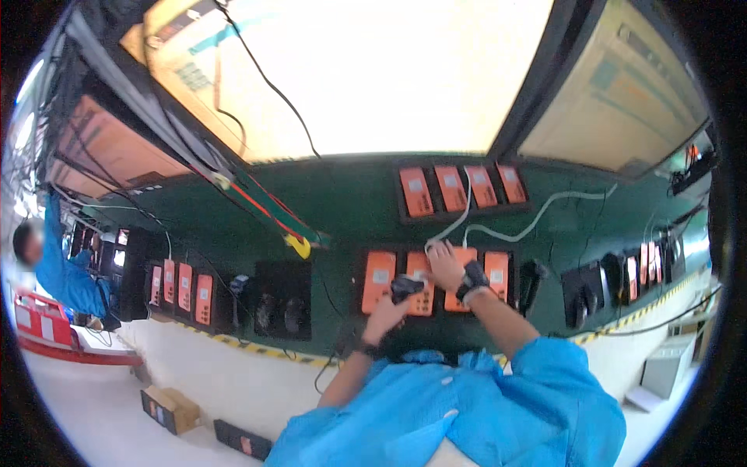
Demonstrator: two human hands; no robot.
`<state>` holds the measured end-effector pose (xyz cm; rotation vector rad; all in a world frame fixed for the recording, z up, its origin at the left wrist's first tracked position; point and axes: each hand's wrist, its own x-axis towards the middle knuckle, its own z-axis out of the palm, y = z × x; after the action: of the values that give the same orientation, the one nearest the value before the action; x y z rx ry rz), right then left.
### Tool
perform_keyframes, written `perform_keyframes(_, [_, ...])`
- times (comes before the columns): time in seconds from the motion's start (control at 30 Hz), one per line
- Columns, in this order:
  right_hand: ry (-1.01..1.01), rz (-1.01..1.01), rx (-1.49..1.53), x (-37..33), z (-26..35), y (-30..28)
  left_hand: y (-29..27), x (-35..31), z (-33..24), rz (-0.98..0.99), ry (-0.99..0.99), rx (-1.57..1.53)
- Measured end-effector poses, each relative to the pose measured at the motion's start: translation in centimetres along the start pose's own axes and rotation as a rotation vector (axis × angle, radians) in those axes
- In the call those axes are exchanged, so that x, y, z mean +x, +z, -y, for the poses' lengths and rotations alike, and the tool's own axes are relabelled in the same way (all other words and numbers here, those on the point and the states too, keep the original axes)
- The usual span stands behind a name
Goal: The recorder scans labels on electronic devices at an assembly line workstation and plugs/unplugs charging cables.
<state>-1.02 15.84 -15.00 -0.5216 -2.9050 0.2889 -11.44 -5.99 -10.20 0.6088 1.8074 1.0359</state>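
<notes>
Left hand (387, 317): grip wrapped around black handheld scanner (406, 289). Right hand (445, 267), at white cable (454, 226): cannot tell. One orange device (464, 254) appears cabled.

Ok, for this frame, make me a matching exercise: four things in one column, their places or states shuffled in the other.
Things
1. Left hand
2. Right hand
3. Cardboard box
4. Rear row of orange units

Places or states
A. In a dark tray, farther from the wearer than both hands
B. On the floor, lower left of the picture
C. Holding a dark handheld tool
D. By a white cable, holding no tool that shows

Pairs: 1-C, 2-D, 3-B, 4-A
</notes>
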Motion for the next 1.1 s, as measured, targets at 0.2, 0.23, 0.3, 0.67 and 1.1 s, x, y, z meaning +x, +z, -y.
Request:
perform_keyframes(0.2, [-0.052, -0.050, -0.022, 0.0, -0.3, -0.1, 1.2, 0.6, -0.2, 0.073, -0.128, 0.034])
perform_keyframes(0.23, [-0.039, -0.019, -0.014, 0.0, -0.3, 0.0, 1.3, 0.5, -0.4, 0.099, -0.128, 0.041])
perform_keyframes(0.3, [-0.046, -0.075, 0.017, 0.0, -0.2, 0.0, 1.4, 0.1, -1.1, 0.117, -0.139, 0.004])
perform_keyframes(0.67, [-0.002, 0.006, 0.044, -0.2, 0.3, -0.9, 1.4, -0.6, -2.5, 0.031, -0.045, 0.130])
perform_keyframes(1.1, [0.227, -0.252, 0.309, -2.4, 3.6, -0.9, -3.4, 0.6, -2.8, -0.515, -0.016, 0.338])
